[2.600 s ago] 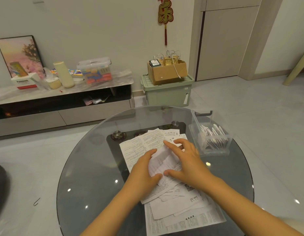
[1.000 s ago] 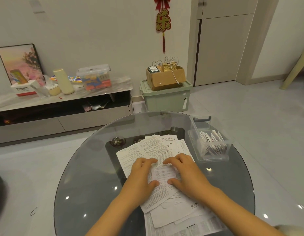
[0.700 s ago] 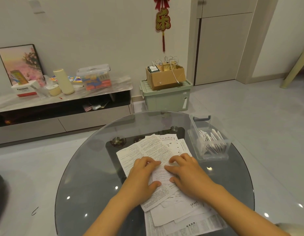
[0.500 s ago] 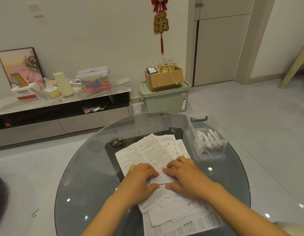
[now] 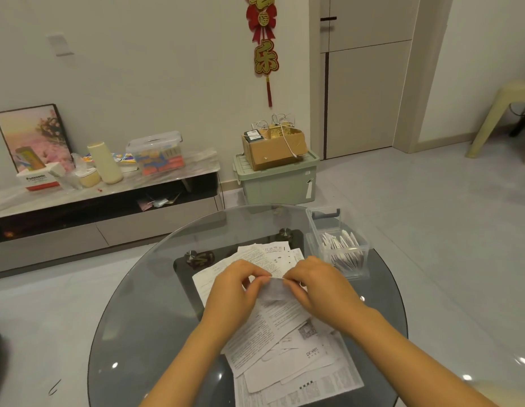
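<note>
A loose pile of printed paper leaflets (image 5: 287, 359) lies on a round glass table (image 5: 143, 315). Above the pile I hold a small folded leaflet (image 5: 273, 290) between both hands. My left hand (image 5: 237, 292) pinches its left edge with curled fingers. My right hand (image 5: 320, 286) pinches its right edge. The leaflet's lower part hangs between the hands, just over the sheets below.
A clear plastic box (image 5: 337, 245) with several folded leaflets stands at the table's right rear. Beyond the table are a low TV stand (image 5: 102, 201) with clutter, a green storage bin (image 5: 277, 180) under a cardboard box, and a beige stool (image 5: 508, 118).
Both hands pressed and creased a sheet flat on the pile; now they have lifted the folded leaflet off it and pinch it by its top edge. The camera has tilted up slightly.
</note>
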The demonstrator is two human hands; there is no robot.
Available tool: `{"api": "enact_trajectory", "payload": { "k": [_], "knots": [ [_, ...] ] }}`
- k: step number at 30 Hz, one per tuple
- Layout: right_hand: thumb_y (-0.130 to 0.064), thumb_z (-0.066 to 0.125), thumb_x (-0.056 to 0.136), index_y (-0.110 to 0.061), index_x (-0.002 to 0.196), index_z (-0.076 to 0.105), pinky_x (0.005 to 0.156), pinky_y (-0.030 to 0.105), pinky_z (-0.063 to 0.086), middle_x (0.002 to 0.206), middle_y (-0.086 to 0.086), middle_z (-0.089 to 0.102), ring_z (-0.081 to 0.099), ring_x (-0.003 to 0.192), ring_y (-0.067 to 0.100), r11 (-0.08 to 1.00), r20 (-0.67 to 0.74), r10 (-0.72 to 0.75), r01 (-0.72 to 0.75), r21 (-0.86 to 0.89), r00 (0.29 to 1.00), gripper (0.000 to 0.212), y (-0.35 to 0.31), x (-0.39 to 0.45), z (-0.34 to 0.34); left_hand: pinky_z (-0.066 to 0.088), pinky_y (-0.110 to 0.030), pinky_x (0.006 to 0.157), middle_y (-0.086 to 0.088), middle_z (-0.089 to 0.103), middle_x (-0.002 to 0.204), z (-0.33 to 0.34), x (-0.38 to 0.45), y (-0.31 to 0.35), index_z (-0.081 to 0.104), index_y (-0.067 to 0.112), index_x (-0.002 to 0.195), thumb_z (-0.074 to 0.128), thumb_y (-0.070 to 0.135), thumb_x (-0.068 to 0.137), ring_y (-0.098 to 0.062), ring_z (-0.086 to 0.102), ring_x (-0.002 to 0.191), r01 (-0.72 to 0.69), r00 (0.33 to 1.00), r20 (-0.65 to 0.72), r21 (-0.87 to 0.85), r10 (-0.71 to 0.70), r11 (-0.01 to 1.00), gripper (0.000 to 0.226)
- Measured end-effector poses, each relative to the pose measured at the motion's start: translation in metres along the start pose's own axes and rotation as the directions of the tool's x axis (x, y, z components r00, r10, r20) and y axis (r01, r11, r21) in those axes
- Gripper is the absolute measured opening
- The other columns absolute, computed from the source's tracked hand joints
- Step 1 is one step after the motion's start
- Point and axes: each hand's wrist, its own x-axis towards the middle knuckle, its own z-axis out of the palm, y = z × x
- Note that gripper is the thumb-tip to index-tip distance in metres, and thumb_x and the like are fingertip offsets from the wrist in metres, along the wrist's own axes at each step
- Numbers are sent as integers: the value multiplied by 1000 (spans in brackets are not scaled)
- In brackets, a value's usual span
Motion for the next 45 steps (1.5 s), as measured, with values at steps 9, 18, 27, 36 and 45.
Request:
{"api": "enact_trajectory", "payload": {
  "k": [9, 18, 27, 36, 45],
  "knots": [
    [-24, 51, 95, -19, 101, 70, 75, 21, 34, 92, -3, 66, 51, 89, 14, 987, -113, 156, -149, 68, 981, 21, 20, 5, -38, 37, -5, 67, 16, 60, 80, -4, 54, 44, 75, 22, 87, 64, 15, 87, -1, 54, 76, -96, 993, 68, 30, 94, 995, 13],
    [-19, 62, 86, -16, 87, 73, 64, 33, 51, 72, -2, 67, 58, 66, 17, 898, -393, 441, -406, 173, 807, 12, 53, 4, -60, 44, -4, 74, 17, 54, 103, 32, 99, 71, 60, 27, 114, 64, 20, 88, 6, 55, 85, -163, 980, 89, -168, 179, 972, 26],
    [-20, 59, 88, -12, 97, 70, 68, 34, 52, 82, 4, 71, 63, 73, 22, 762, -408, 640, -606, 227, 651, 16, 83, 11, -64, 26, -33, 111, 10, 61, 125, 79, 124, 77, 64, 25, 118, 42, 14, 92, -8, 48, 119, -417, 828, 448, 88, 338, 905, 35],
    [-19, 58, 89, -15, 114, 63, 67, 28, 48, 90, 5, 67, 61, 80, 20, 754, -380, 637, -644, 129, 671, 25, 88, 14, -60, 23, -33, 103, 9, 59, 125, 107, 132, 73, 62, 24, 118, 20, 30, 82, -8, 42, 112, -563, 714, 566, 113, 413, 818, 56],
    [-19, 54, 90, -10, 98, 70, 72, 32, 51, 100, 7, 64, 61, 87, 23, 678, -285, 682, -729, -99, 673, 20, 88, 23, -47, 27, -30, 101, 4, 65, 106, 109, 129, 66, 65, 18, 103, 24, 27, 79, -11, 49, 99, -478, 773, 480, 12, 414, 878, 48]
  ]
}}
